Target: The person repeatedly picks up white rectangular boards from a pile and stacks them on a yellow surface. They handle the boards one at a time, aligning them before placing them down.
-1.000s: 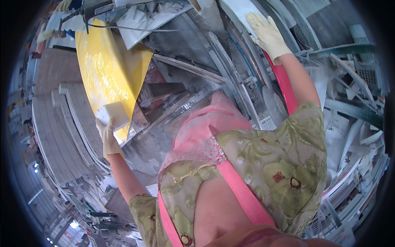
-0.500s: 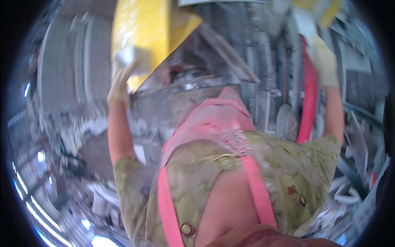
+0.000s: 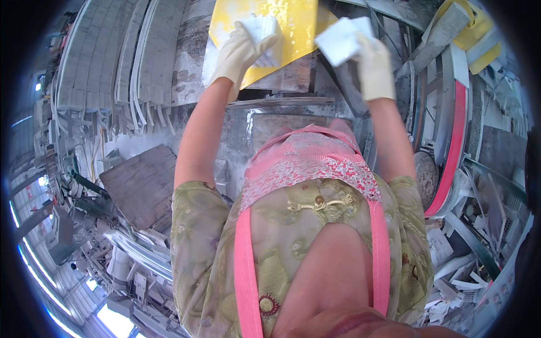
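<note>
1. The gloved left hand was clenched on a white rectangular block, pressing it against the flat yellow sheet at the top of the view.
2. The gloved right hand grasped a second white block by its edge, just beside the sheet.
3. The blocks looked light and stiff, probably brittle; a hold across the short sides seemed safest.
</note>
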`<state>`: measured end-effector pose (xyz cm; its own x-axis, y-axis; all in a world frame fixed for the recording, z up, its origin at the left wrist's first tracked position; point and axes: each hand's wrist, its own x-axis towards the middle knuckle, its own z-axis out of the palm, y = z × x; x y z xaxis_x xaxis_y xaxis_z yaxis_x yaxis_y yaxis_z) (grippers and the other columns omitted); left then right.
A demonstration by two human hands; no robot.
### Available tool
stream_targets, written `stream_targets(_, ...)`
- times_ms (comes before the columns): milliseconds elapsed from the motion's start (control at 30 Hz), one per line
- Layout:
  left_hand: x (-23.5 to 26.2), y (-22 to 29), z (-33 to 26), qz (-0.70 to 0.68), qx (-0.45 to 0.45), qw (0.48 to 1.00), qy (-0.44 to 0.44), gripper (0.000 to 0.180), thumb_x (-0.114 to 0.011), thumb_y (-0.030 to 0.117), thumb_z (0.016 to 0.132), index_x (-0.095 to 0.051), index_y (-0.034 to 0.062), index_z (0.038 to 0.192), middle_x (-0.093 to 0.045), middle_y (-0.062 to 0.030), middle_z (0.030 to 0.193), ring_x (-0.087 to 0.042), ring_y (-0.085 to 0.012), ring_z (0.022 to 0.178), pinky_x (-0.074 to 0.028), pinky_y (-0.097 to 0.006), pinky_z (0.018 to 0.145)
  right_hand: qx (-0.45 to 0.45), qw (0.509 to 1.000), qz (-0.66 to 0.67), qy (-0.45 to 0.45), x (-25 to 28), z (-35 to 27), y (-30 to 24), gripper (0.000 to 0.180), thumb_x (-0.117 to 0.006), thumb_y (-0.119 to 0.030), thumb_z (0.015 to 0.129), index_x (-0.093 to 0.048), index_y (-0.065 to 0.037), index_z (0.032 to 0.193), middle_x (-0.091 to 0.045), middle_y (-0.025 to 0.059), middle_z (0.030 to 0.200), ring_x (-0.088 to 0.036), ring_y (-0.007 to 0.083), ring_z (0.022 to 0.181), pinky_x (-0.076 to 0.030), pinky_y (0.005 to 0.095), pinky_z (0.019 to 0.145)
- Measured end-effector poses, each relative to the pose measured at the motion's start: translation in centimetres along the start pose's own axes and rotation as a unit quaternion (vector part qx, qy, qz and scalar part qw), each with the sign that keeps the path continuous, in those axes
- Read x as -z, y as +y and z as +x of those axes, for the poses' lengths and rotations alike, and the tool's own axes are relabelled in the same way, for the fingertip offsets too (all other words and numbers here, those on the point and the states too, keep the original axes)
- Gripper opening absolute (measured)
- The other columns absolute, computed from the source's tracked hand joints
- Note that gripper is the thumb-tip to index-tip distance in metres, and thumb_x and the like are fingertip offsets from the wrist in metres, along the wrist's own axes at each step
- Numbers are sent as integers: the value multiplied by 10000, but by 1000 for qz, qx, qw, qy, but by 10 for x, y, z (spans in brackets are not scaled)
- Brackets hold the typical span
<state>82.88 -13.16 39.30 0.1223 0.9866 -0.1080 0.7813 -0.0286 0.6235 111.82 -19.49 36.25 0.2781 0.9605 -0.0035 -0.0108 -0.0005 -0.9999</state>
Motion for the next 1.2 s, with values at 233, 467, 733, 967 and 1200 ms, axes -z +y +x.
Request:
stream_targets(233,-6,-6,5,114,5,993,33,1168,-685,733,790,-351,-198,1412,-701,-310,1114,-701,-408,1052,-558,-417,880,70,976,-179,98,-133,-11,15,512,-631,-521,923,-709,-15,930,-717,204,870,-696,334,794,-532,423,753)
stream_targets(467,-2,-8,6,99,10,995,18,1015,-647,682,855,-409,-179,1338,-706,-318,1052,-708,-433,998,-561,-437,855,-19,937,-338,-88,-145,-22,7,690,-669,-632,866,-668,-28,1200,-721,225,1029,-695,388,950,-535,430,845)
stream_targets(733,-7,-18,4,-45,34,996,-74,777,-674,612,887,-594,-82,1230,-739,-188,931,-707,-318,989,-538,-397,893,159,892,-387,-170,-112,-17,16,878,-813,-532,754,-539,54,1349,-632,268,1292,-614,434,1178,-504,455,997)
stream_targets(967,-47,80,-19,-21,236,950,204,939,-714,312,800,-284,-26,1563,-369,-287,1529,-262,-390,1495,-131,-698,1201,179,862,-416,-229,-122,10,43,239,-803,-155,749,-759,-25,945,-749,145,909,-714,305,827,-565,419,796)
stream_targets(1200,-46,93,-11,56,300,920,248,974,-782,294,724,-324,-18,1524,-489,-257,1379,-436,-390,1346,-342,-549,1127,153,917,-123,-348,-100,49,95,324,-750,-138,846,-686,-9,1136,-628,233,1188,-638,374,1055,-530,440,923)
